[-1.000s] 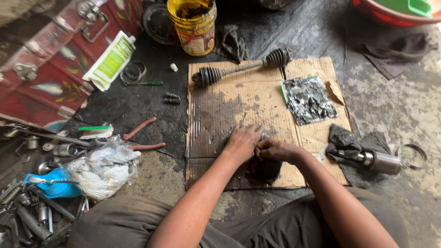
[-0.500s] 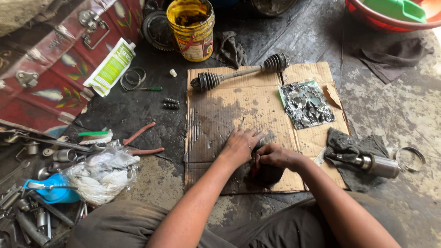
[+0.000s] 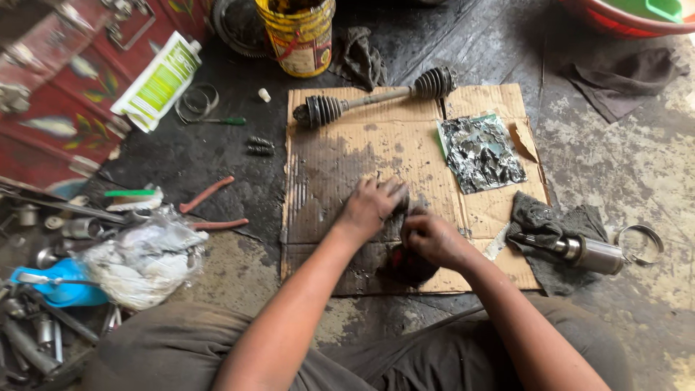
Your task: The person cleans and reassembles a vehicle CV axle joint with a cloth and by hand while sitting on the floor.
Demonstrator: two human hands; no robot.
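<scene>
Left hand (image 3: 371, 206): lies palm down on the cardboard, fingers (image 3: 387, 190) spread flat and narrow over a dark greasy part (image 3: 409, 264); whether they grip it, I cannot tell
Right hand (image 3: 433, 235): fingers curled tight on the top of the same part; greasy and dark at the tips
Dark greasy part: rounded, black with a reddish patch, sits under and just below both hands, near the front edge of the cardboard; much of it hidden by the hands
Cardboard sheet (image 3: 347, 145): corrugated, brown, oil-stained, flat on the floor
Drive shaft (image 3: 376, 98): metal rod with ribbed black rubber boots at both ends; lies across the sheet's far edge, well apart from the hands
Foil wrapper (image 3: 480, 152): crumpled, silvery; right of the hands
Dark rag (image 3: 543, 217): carries a metal cylinder (image 3: 597, 253); a ring clamp just beside
Left side: pliers (image 3: 210, 206) with red handles; crumpled plastic bag (image 3: 145, 253); loose metal parts
Far side: yellow pail (image 3: 297, 36), grimy; white-green tube (image 3: 159, 83)
</scene>
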